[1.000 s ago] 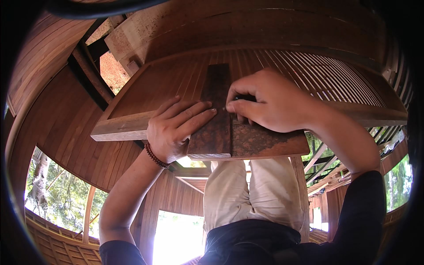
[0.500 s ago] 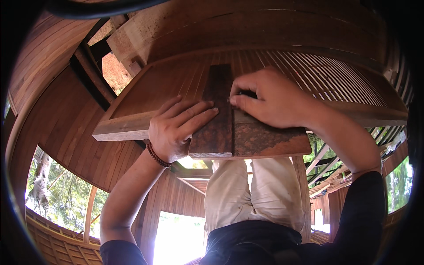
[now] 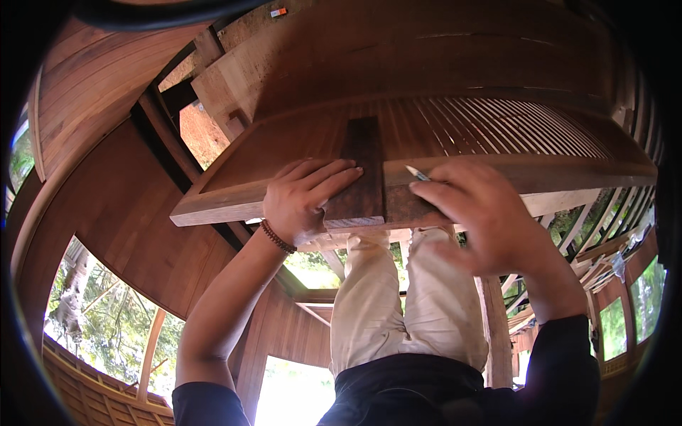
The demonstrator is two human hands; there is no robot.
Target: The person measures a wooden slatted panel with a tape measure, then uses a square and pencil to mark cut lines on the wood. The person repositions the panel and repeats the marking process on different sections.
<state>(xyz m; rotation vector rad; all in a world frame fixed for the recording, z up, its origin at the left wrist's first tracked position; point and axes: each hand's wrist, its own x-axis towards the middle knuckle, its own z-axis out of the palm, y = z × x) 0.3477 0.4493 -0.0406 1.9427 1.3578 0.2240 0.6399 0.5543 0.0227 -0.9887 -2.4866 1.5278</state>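
Note:
A dark wooden board (image 3: 364, 167) lies lengthwise across the front rail of a wooden panel (image 3: 497, 177), its pale end grain toward me. My left hand (image 3: 309, 195) holds it from the left, fingers stretched over its top and the thumb mostly hidden. To the board's right, my right hand (image 3: 483, 216) grips a pencil (image 3: 417, 172); its pale point sticks out past the fingers toward the board. Part of this hand is blurred. A second, mottled board (image 3: 405, 207) shows beside the dark one, partly covered by the right hand.
Narrow bright gaps run between slats (image 3: 526, 128) at the panel's right. My legs in light trousers (image 3: 405, 305) are below its front edge. Curved plank walls (image 3: 121, 227) and openings onto greenery surround me. A small orange-and-white object (image 3: 278, 12) lies at the far top.
My right hand has drawn back from the dark board's edge toward me and to the right, bringing the pencil into sight. My left hand stays on the board. The whole view has shifted slightly.

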